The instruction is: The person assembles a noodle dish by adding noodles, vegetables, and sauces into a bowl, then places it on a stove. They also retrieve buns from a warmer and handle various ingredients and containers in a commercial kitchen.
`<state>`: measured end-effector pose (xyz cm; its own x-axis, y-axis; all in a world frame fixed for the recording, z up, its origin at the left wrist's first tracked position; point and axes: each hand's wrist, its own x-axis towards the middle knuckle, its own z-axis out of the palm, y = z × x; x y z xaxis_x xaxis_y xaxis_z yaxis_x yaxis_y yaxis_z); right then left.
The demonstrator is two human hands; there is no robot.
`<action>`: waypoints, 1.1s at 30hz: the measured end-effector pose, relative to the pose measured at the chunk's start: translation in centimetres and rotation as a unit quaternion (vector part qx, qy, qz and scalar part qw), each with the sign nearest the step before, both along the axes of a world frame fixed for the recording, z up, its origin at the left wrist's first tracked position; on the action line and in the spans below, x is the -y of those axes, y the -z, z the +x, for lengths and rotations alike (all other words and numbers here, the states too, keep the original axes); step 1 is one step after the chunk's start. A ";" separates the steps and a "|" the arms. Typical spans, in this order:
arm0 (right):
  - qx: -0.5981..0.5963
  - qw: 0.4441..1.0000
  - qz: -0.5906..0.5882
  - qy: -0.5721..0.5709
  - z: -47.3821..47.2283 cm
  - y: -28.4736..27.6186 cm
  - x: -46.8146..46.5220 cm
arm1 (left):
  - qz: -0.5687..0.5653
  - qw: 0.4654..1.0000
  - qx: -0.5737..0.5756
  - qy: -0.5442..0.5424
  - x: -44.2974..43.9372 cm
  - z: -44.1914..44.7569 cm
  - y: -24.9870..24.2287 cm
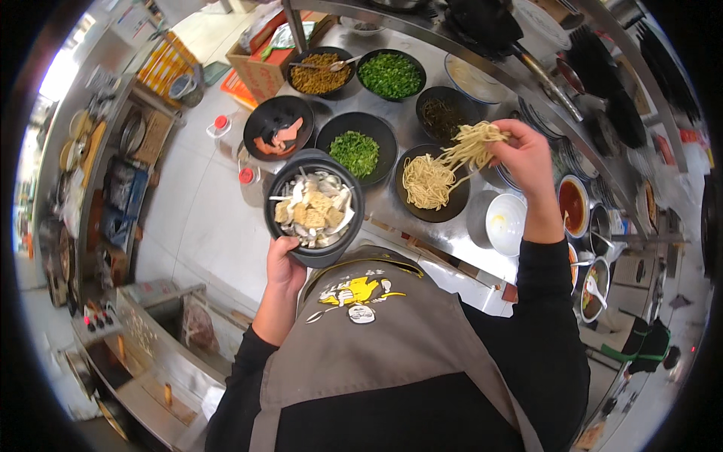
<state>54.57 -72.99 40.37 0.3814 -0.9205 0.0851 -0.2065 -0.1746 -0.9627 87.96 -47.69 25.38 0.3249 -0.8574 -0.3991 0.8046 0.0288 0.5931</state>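
Note:
My left hand (286, 265) holds a black pot (273, 220) by its near left rim, against the grey apron. In the pot lie tan porous tofu cubes (316, 212) and pale sliced pieces. My right hand (521, 151) pinches a hanging bunch of pale noodles (474, 141) above the right edge of a black bowl (432, 212) with more noodles (426, 182) in it. Some strands reach from the bunch down to that bowl. Left of the noodle bowl is a black bowl of chopped greens (354, 153). A white bowl (506, 223) stands below my right hand.
Black bowls of chopped green onion (391, 74), a brown chopped topping (322, 73), dark strands (443, 116) and pink slices (285, 135) stand on the steel counter (361, 107). A metal shelf (452, 37) with pans overhangs the far side. Sauce bowls (573, 206) stand at right, red-capped bottles (221, 125) at left.

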 end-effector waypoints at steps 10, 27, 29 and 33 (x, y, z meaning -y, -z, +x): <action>0.086 0.980 -0.126 0.128 3.1 -12.3 -2.5 | 0.012 0.980 -0.016 0.197 10.1 1.5 1.1; -0.349 0.868 -0.306 -0.177 16.2 0.4 -5.0 | 0.000 0.965 -0.039 0.261 13.7 0.3 -0.9; -0.299 0.875 -0.321 -0.206 15.5 0.3 -5.4 | -0.001 0.968 -0.042 0.247 13.7 0.5 -0.6; -0.157 0.968 -0.111 -0.160 11.4 1.3 -1.9 | -0.001 0.976 -0.059 0.212 13.4 1.0 0.2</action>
<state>66.00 -71.14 39.08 0.6833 -0.7232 0.1007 -0.3846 -0.4737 -0.7923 88.97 -61.11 25.16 -0.1071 -0.9055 -0.4106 0.8075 -0.3201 0.4954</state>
